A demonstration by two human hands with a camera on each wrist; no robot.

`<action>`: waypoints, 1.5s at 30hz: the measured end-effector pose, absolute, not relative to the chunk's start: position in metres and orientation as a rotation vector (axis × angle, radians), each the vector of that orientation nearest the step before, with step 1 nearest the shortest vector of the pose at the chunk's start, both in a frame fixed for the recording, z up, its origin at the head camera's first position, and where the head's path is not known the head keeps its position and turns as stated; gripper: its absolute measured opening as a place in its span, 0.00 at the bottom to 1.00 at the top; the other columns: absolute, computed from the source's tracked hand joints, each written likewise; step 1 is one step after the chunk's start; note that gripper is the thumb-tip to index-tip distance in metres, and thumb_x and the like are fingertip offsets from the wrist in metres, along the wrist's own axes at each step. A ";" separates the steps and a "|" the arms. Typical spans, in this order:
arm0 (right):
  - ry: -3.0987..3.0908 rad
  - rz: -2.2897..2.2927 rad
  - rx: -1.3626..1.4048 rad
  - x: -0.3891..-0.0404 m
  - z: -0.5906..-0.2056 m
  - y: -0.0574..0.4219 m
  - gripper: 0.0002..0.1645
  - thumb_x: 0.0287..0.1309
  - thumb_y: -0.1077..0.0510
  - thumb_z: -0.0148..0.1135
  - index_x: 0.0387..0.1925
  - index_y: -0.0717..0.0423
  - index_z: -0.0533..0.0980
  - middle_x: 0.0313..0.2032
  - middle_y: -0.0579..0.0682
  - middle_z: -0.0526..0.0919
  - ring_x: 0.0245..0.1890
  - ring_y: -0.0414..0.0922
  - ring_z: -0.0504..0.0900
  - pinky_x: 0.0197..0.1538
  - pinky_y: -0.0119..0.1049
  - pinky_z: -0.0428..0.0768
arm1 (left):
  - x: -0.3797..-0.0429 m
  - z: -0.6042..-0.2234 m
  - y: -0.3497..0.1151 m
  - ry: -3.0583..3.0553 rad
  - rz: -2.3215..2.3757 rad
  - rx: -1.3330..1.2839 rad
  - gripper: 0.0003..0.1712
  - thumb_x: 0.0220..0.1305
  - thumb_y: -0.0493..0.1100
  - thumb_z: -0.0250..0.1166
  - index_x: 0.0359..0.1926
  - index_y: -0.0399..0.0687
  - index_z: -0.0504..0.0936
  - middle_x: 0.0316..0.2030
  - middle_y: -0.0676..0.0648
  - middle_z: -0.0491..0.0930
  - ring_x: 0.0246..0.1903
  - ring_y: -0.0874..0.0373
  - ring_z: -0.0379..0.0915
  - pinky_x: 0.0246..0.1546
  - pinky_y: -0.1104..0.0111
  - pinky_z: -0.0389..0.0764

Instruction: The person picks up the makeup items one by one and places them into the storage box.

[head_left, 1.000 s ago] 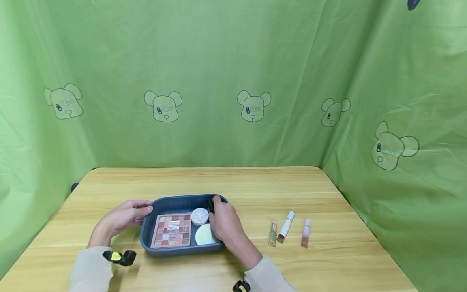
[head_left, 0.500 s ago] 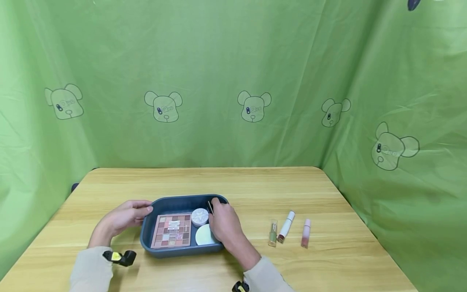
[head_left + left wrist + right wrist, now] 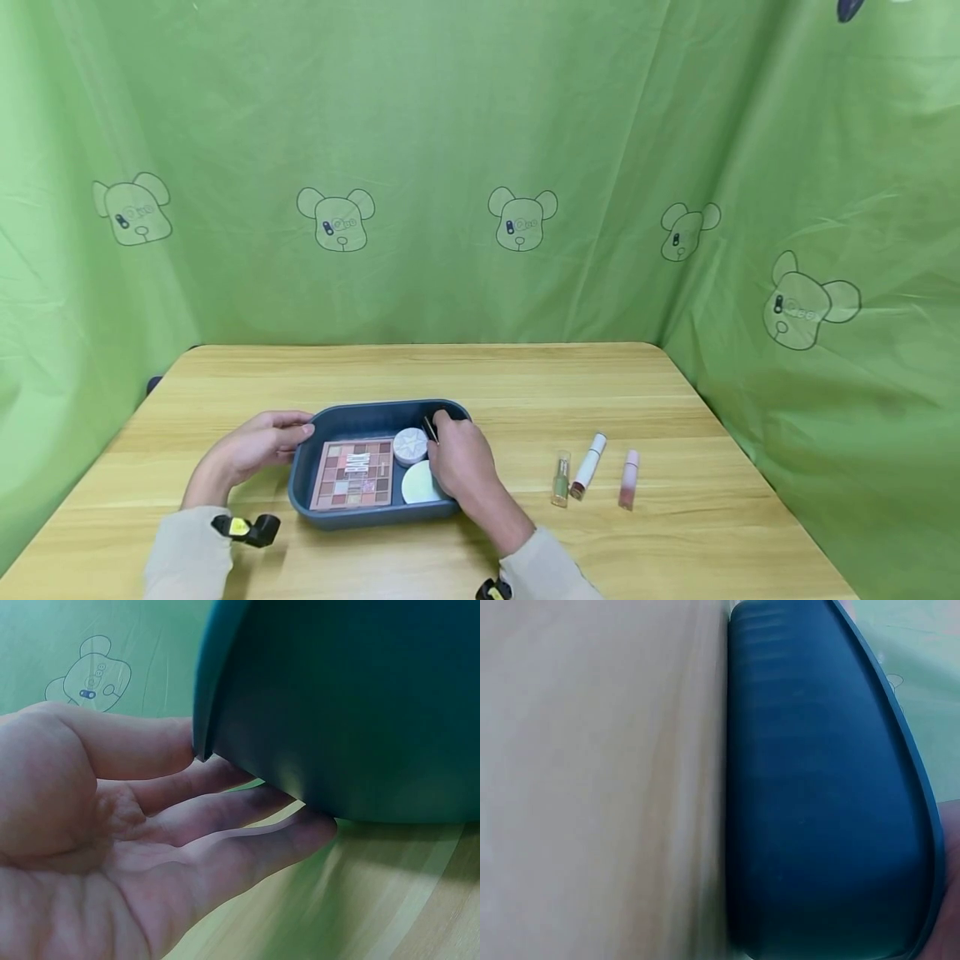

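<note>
Tabletop (image 3: 420, 372) spreads round the tray (image 3: 375, 518); left hand (image 3: 253, 448) holds its edge, right hand (image 3: 463, 457) a black stick (image 3: 429, 428).

A blue tray (image 3: 378, 518) sits flat, nearer the tabletop's left edge; a black stick (image 3: 430, 429) tilts by the tray's far right corner.

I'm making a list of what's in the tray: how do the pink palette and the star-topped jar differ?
Shape: the pink palette is flat and rectangular, while the star-topped jar is round with a visible side wall.
Look: the palette shows a grid of many shades; the jar is whitish.
Size: the palette covers clearly more area than the jar.
Shared: both lie inside the blue tray.
</note>
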State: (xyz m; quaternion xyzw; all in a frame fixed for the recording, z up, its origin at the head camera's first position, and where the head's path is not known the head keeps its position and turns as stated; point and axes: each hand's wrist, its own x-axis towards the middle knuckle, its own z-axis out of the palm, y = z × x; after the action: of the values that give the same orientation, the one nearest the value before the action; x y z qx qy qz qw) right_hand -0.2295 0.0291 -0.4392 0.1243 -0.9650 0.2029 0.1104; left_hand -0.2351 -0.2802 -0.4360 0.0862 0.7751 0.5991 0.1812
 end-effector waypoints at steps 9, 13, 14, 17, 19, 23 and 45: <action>-2.868 0.582 0.413 -0.226 -0.437 0.031 0.20 0.60 0.62 0.69 0.54 0.63 0.80 0.48 0.60 0.88 0.48 0.53 0.88 0.53 0.47 0.87 | -0.235 -0.434 -0.279 2.192 1.687 0.235 0.32 0.76 0.41 0.54 0.69 0.17 0.60 0.61 0.24 0.74 0.61 0.37 0.76 0.62 0.52 0.80; -2.873 0.565 0.455 -0.225 -0.436 0.032 0.19 0.57 0.66 0.66 0.51 0.64 0.81 0.46 0.60 0.88 0.47 0.53 0.88 0.53 0.47 0.87 | -0.235 -0.434 -0.278 2.196 1.688 0.230 0.32 0.76 0.40 0.54 0.69 0.17 0.60 0.62 0.24 0.74 0.61 0.37 0.76 0.63 0.51 0.80; -2.877 0.565 0.460 -0.225 -0.436 0.033 0.19 0.57 0.66 0.66 0.51 0.65 0.81 0.46 0.60 0.88 0.47 0.53 0.87 0.53 0.47 0.87 | -0.235 -0.434 -0.278 2.197 1.686 0.229 0.32 0.76 0.40 0.54 0.69 0.17 0.60 0.62 0.24 0.73 0.61 0.37 0.76 0.63 0.51 0.80; -2.902 0.580 0.467 -0.224 -0.434 0.034 0.19 0.55 0.67 0.65 0.51 0.64 0.81 0.47 0.60 0.87 0.47 0.52 0.87 0.54 0.47 0.87 | -0.235 -0.434 -0.278 2.201 1.683 0.221 0.32 0.76 0.40 0.54 0.69 0.17 0.59 0.62 0.24 0.73 0.61 0.37 0.75 0.63 0.51 0.80; -2.914 0.584 0.476 -0.224 -0.433 0.034 0.19 0.54 0.68 0.65 0.50 0.64 0.81 0.47 0.59 0.87 0.46 0.52 0.86 0.54 0.46 0.87 | -0.234 -0.434 -0.278 2.201 1.682 0.220 0.32 0.76 0.40 0.54 0.69 0.17 0.59 0.62 0.23 0.73 0.61 0.36 0.75 0.63 0.50 0.79; -2.933 0.556 0.492 -0.224 -0.432 0.034 0.20 0.53 0.69 0.66 0.50 0.63 0.81 0.46 0.58 0.87 0.45 0.50 0.86 0.54 0.45 0.87 | -0.234 -0.434 -0.278 2.199 1.685 0.224 0.32 0.76 0.41 0.54 0.69 0.18 0.60 0.62 0.24 0.73 0.61 0.37 0.75 0.63 0.50 0.79; -2.984 0.505 0.460 -0.222 -0.433 0.029 0.16 0.61 0.62 0.63 0.50 0.61 0.82 0.47 0.57 0.87 0.45 0.49 0.85 0.55 0.45 0.86 | -0.236 -0.439 -0.281 2.194 1.691 0.226 0.32 0.76 0.41 0.54 0.69 0.18 0.60 0.62 0.24 0.73 0.61 0.37 0.76 0.61 0.52 0.81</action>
State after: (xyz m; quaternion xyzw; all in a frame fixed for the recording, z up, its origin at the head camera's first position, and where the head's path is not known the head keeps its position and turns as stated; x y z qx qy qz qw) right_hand -0.2215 0.0293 -0.4327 0.1501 -0.9740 0.1647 0.0401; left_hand -0.2362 -0.2809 -0.4386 0.0800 0.7764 0.5986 0.1801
